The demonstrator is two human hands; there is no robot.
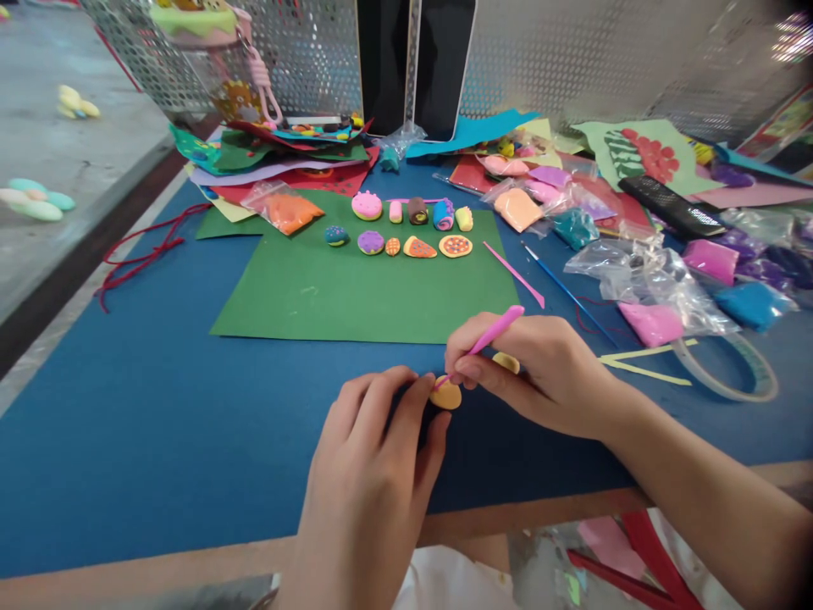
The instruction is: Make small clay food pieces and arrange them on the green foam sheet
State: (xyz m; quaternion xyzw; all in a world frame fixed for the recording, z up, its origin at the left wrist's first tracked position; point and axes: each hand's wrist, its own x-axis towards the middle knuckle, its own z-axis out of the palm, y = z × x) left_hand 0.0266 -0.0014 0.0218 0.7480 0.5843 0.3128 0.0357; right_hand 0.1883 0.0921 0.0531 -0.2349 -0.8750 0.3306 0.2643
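Clay disc worked with pink tool

Left hand (372, 457) pinches a small orange clay disc (445, 395) on the blue mat (158, 407), fingers closed round it. Right hand (539, 373) grips a pink modelling tool (492, 335), tip touching the disc. Beyond lies a green sheet (356, 296) bearing clay figures (419, 247); bagged clay (654, 322) sits at right.

Both my forearms are bare, no sleeves in sight; my left hand (368, 483) and right hand (539, 373) carry no rings, and there's white cloth at my lap
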